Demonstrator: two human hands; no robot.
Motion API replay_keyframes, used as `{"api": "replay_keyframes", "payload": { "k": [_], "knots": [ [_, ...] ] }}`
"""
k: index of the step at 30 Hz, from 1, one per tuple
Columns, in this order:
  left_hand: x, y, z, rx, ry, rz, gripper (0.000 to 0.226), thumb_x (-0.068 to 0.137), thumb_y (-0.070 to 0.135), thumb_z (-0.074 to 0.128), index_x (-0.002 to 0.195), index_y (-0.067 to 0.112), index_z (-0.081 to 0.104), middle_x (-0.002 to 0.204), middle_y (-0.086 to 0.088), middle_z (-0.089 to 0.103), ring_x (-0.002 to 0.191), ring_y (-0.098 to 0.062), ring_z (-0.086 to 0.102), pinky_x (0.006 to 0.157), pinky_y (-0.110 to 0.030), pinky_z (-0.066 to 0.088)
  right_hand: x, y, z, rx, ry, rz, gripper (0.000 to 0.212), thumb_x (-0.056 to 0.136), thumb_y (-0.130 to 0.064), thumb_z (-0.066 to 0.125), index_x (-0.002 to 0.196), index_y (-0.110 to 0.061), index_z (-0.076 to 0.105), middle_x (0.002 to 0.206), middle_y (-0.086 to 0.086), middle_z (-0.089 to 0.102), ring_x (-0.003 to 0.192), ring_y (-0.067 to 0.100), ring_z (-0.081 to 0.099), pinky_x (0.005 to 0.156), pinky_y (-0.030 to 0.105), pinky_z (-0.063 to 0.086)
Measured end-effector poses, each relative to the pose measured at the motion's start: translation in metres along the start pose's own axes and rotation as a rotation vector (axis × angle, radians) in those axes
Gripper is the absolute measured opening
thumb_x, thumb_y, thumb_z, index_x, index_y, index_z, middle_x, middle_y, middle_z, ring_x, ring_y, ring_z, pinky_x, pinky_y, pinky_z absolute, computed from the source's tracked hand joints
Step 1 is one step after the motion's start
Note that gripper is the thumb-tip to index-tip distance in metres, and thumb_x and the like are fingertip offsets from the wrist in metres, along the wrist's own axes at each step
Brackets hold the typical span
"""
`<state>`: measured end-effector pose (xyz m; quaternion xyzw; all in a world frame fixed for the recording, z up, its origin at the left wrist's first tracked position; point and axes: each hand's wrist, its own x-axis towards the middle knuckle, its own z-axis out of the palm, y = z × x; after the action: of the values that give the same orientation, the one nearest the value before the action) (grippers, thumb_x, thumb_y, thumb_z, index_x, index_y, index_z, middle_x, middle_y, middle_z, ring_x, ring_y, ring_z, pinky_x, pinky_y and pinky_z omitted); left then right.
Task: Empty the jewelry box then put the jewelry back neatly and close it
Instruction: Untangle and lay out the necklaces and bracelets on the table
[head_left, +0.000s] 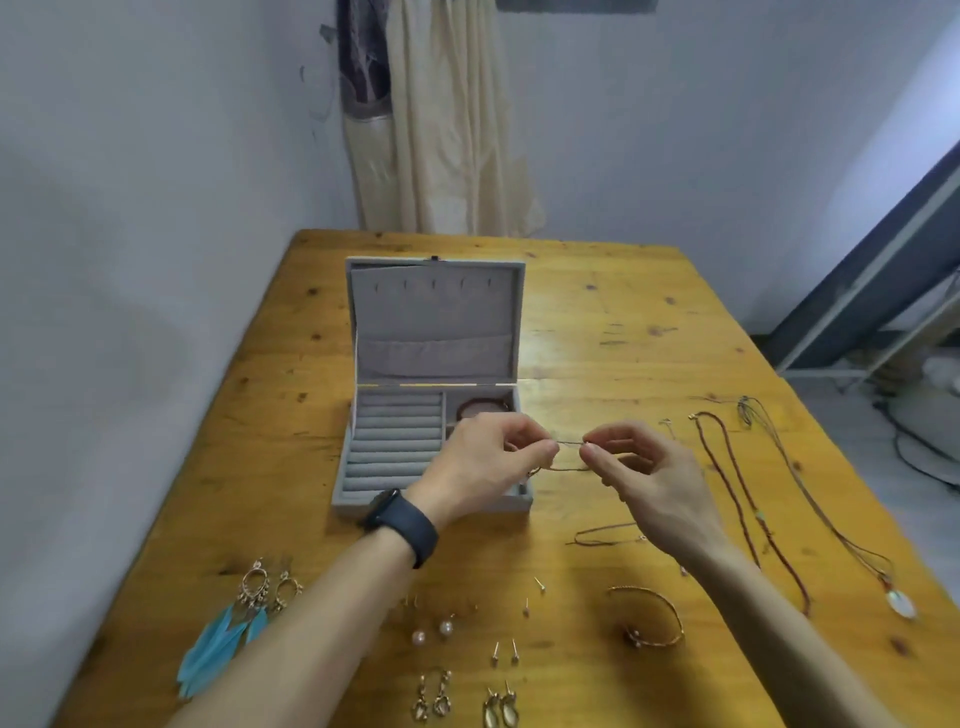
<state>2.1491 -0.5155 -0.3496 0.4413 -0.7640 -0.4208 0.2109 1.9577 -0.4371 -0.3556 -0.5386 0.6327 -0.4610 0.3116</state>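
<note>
The grey jewelry box (395, 447) stands open on the wooden table (623, 332), lid upright; a dark red bracelet (483, 404) lies in its back right compartment. My left hand (483, 467) and my right hand (644, 478) hover just right of the box's front, each pinching one end of a thin brown cord bracelet (569, 457) stretched between them. Blue feather earrings (234, 623), pearl studs (431, 631), small stud pairs (504, 652), gold drop earrings (434, 699) and a gold bangle (654, 616) lie near the front edge.
Long cord necklaces (743, 499) lie along the table's right side, one ending in a pale oval pendant (901, 603). Another thin cord (602, 535) rests under my right wrist. Walls close in at left and behind, with a cream curtain (441, 119) at the back.
</note>
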Motion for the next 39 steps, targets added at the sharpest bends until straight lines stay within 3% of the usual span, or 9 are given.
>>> {"api": "replay_keyframes", "payload": {
  "k": [4,8,11,15,22,27,31,35,39],
  "knots": [
    [0.014,0.013,0.011,0.049,-0.118,-0.013,0.019,0.095,0.041,0.063,0.103,0.026,0.072,0.085,0.012,0.074,0.08,0.002,0.066,0.076,-0.023,0.057,0.003,0.02,-0.021,-0.116,0.058,0.013,0.009,0.088,-0.036,0.073,0.095,-0.031,0.072,0.089,-0.015,0.073,0.084,0.002,0.069,0.069,0.02,0.056],
    [0.029,0.019,0.027,0.311,-0.124,-0.004,0.019,0.092,0.048,0.062,0.097,0.031,0.071,0.084,0.015,0.072,0.082,0.001,0.064,0.078,-0.031,0.056,0.008,0.037,-0.029,-0.342,0.046,0.025,0.007,0.089,-0.039,0.072,0.095,-0.036,0.07,0.083,-0.026,0.066,0.084,-0.013,0.062,0.065,0.009,0.05],
    [0.037,0.02,0.04,0.548,-0.101,0.014,0.024,0.092,0.052,0.059,0.1,0.033,0.071,0.094,0.014,0.071,0.089,-0.008,0.064,0.078,-0.034,0.055,0.014,0.047,-0.03,-0.512,0.03,0.039,0.011,0.089,-0.044,0.07,0.096,-0.035,0.071,0.085,-0.023,0.067,0.078,-0.004,0.064,0.071,0.021,0.055],
    [0.041,0.013,0.059,0.732,-0.037,0.093,0.024,0.094,0.05,0.057,0.102,0.032,0.071,0.098,0.01,0.072,0.092,-0.014,0.065,0.082,-0.036,0.054,0.018,0.056,-0.026,-0.669,-0.007,-0.001,0.019,0.091,-0.044,0.066,0.104,-0.031,0.071,0.097,-0.012,0.072,0.086,0.008,0.065,0.076,0.031,0.058],
    [0.037,0.011,0.057,0.731,0.076,0.161,0.027,0.098,0.046,0.049,0.109,0.033,0.07,0.104,0.009,0.066,0.098,-0.014,0.056,0.085,-0.034,0.047,0.016,0.056,-0.024,-0.761,-0.017,-0.027,0.026,0.094,-0.044,0.062,0.109,-0.025,0.072,0.103,-0.005,0.068,0.097,0.013,0.057,0.083,0.03,0.053],
    [0.04,-0.004,0.013,0.716,0.312,-0.007,0.024,0.096,0.037,0.05,0.112,0.028,0.066,0.106,0.004,0.067,0.099,-0.021,0.057,0.083,-0.038,0.05,0.018,0.051,-0.024,-0.762,-0.043,0.004,0.032,0.095,-0.048,0.058,0.114,-0.026,0.071,0.108,-0.005,0.067,0.101,0.013,0.057,0.084,0.03,0.053],
    [0.052,-0.015,-0.016,0.871,0.169,-0.181,0.026,0.095,0.039,0.055,0.11,0.031,0.073,0.11,-0.001,0.072,0.104,-0.027,0.062,0.084,-0.038,0.054,0.019,0.047,-0.019,-0.752,-0.024,0.002,0.034,0.096,-0.049,0.055,0.115,-0.025,0.07,0.107,-0.005,0.068,0.102,0.015,0.058,0.085,0.031,0.053],
    [0.069,-0.008,-0.027,0.847,0.04,-0.263,0.024,0.085,0.05,0.07,0.096,0.03,0.078,0.097,-0.001,0.074,0.089,-0.026,0.068,0.076,-0.036,0.057,0.016,0.045,-0.014,-0.788,-0.062,0.01,0.032,0.097,-0.046,0.052,0.116,-0.026,0.069,0.114,-0.006,0.064,0.106,0.014,0.055,0.085,0.028,0.048],
    [0.083,0.006,-0.029,0.948,-0.037,-0.287,0.038,0.077,0.064,0.072,0.088,0.027,0.076,0.09,-0.001,0.069,0.08,-0.025,0.064,0.065,-0.032,0.049,0.014,0.045,-0.01,-0.827,-0.06,-0.01,0.034,0.099,-0.045,0.049,0.116,-0.023,0.068,0.114,-0.005,0.063,0.105,0.014,0.054,0.086,0.027,0.048]
  ]
}}
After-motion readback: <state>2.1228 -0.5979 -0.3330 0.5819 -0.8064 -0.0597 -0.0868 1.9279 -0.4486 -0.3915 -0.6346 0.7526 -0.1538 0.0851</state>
